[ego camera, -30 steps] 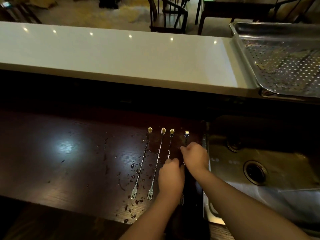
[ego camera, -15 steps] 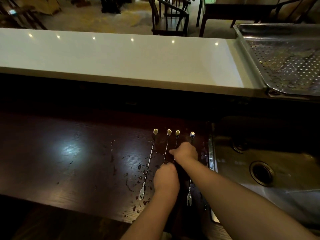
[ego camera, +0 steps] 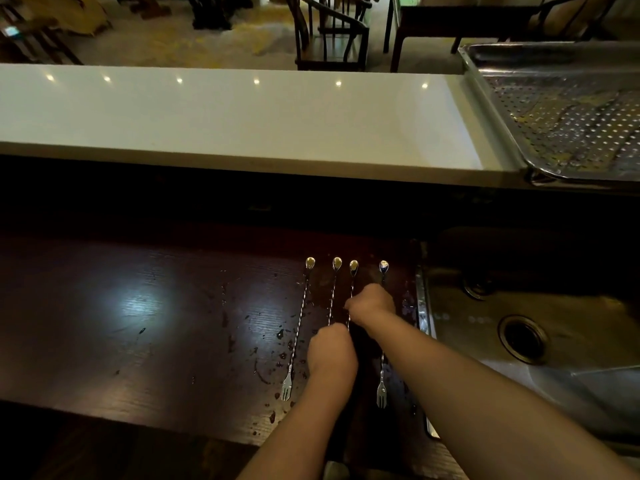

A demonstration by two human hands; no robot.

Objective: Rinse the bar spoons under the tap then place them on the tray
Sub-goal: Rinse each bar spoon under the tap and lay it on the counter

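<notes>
Several bar spoons lie side by side on the dark wooden counter (ego camera: 138, 323), bowls away from me and fork ends toward me. The leftmost spoon (ego camera: 298, 327) and the rightmost spoon (ego camera: 382, 386) lie free. My left hand (ego camera: 330, 355) is curled over the near halves of the two middle spoons, where the second spoon (ego camera: 333, 289) runs under its fingers. My right hand (ego camera: 372, 304) pinches the stem of the third spoon (ego camera: 352, 278) with its fingertips. All spoons still rest flat on the wood. The perforated metal tray (ego camera: 485, 98) sits on the white bar top at the upper right.
A steel sink (ego camera: 588, 306) with a round drain (ego camera: 523, 337) lies just right of the spoons, its rim (ego camera: 421, 313) beside the rightmost one. No tap is in view. The white bar top (ego camera: 225, 123) runs across above. Water drops spot the wood.
Both hands have shifted left, off the rightmost spoon and onto the two middle ones. The rightmost spoon's fork end now shows. The spoons stay in their row.
</notes>
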